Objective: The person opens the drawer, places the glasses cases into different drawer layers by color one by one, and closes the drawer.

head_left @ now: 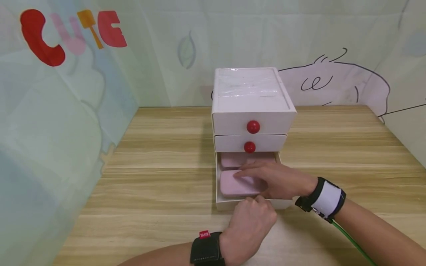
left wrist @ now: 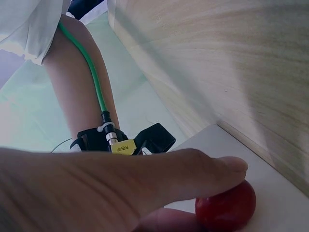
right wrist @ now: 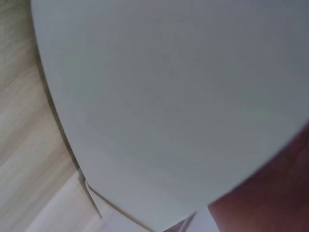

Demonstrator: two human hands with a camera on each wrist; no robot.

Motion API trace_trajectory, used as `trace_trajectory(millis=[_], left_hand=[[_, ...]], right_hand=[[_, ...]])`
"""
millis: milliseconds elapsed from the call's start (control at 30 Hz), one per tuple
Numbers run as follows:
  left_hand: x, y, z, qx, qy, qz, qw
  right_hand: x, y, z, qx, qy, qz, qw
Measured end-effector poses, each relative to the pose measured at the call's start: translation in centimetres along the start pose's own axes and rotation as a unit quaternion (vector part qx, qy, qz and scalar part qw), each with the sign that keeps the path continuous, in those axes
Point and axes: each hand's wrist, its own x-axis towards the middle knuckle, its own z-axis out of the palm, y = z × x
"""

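A white drawer cabinet [head_left: 251, 88] stands on the wooden table with its bottom drawer [head_left: 229, 205] pulled out. My left hand [head_left: 247, 225] is at the front of that drawer. In the left wrist view, its thumb and fingers hold the round red knob [left wrist: 227, 207]. My right hand [head_left: 283, 179] reaches into the drawer and grips a pink rounded case [head_left: 231, 184], fingers over its far edge and thumb toward the near side. Behind it lies a second pink case [head_left: 229, 161], partly covered by the hand. A white drawer panel [right wrist: 159, 106] fills most of the right wrist view.
Two upper drawers with red knobs [head_left: 253, 126] are closed above the pulled-out one. Clear film [head_left: 246, 83] covers part of the cabinet top. A printed cloth backdrop [head_left: 166, 55] hangs behind the wooden table [head_left: 159, 166]. A green cable [head_left: 352, 242] runs along the right forearm.
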Motion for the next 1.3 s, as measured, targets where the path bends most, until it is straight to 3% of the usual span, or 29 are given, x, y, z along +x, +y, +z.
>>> trace_trajectory(millis=[300,600,700,800,900,967,1033,1100,1133,1200,1300], left_hand=[[0.0,0.0,0.0,-0.004,-0.001,0.001,1.0],[0.0,0.1,0.2,0.007,0.011,-0.005,0.9999],[0.0,0.1,0.4,0.016,0.028,-0.011,0.9994],[0.0,0.1,0.4,0.019,0.04,-0.017,0.9989],[0.0,0.1,0.3,0.009,0.039,-0.019,0.999],[0.0,0.0,0.2,0.005,0.039,-0.022,0.999],[0.0,0.0,0.2,0.004,0.04,-0.024,0.9989],[0.1,0.0,0.2,0.006,0.041,-0.028,0.9988],[0.1,0.0,0.2,0.007,0.04,-0.03,0.9987],[0.1,0.0,0.2,0.004,0.035,-0.032,0.9989],[0.1,0.0,0.2,-0.006,0.022,-0.033,0.9992]], right_hand=[[0.0,0.5,0.6,0.015,-0.024,-0.004,0.9996],[-0.1,0.8,0.8,0.019,-0.018,-0.016,0.9995],[-0.3,0.9,0.2,0.029,0.011,-0.03,0.9991],[-0.8,0.7,-1.1,0.026,0.081,-0.04,0.9956],[-1.7,0.1,-3.2,0.024,0.189,-0.038,0.9809],[-2.1,-0.3,-4.6,0.018,0.28,-0.038,0.959],[-2.3,-0.4,-6.0,0.004,0.364,-0.029,0.931],[-2.3,-0.2,-7.2,-0.023,0.426,-0.002,0.9044],[-2.2,0.0,-7.8,-0.033,0.443,0.016,0.8959],[-2.1,0.7,-8.4,-0.048,0.448,0.052,0.8912],[-2.0,1.9,-8.7,-0.037,0.42,0.091,0.9021]])
